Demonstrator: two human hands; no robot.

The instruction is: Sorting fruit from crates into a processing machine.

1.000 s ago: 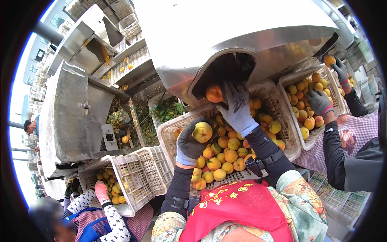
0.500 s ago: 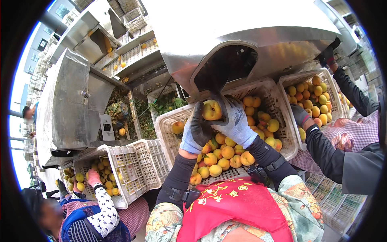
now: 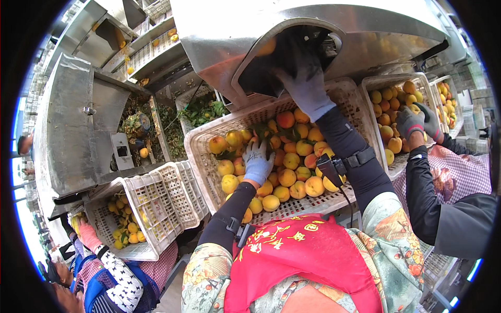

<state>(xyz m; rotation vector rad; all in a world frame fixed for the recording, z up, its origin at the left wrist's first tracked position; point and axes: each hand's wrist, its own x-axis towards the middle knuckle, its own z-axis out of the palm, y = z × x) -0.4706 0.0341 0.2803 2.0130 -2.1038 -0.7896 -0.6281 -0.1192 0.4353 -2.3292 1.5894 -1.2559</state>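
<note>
A white slatted crate (image 3: 209,194) of yellow-red peaches (image 3: 287,177) stands right in front of me. My left hand (image 3: 258,163), in a blue-grey glove, lies on the peaches in its left half, fingers spread, with no peach clearly held. Above the crate opens the dark rounded mouth of a metal machine (image 3: 219,73). Into it reaches my right hand (image 3: 305,86), gloved in the same way; its fingers are blurred and dark there, so their grip is hidden. A blurred peach (image 3: 266,47) shows at the left side of the mouth.
At right, a co-worker's gloved hands (image 3: 412,122) are over another peach crate (image 3: 392,167). A co-worker's pink glove (image 3: 88,235) is beside a tilted crate (image 3: 151,208) at lower left. A metal housing (image 3: 73,125) stands left, near a leaf-filled crate (image 3: 182,99).
Both hands were together around a peach above the crate. The right hand has gone up into the machine's mouth; the left has dropped onto the peaches. The view has shifted slightly.
</note>
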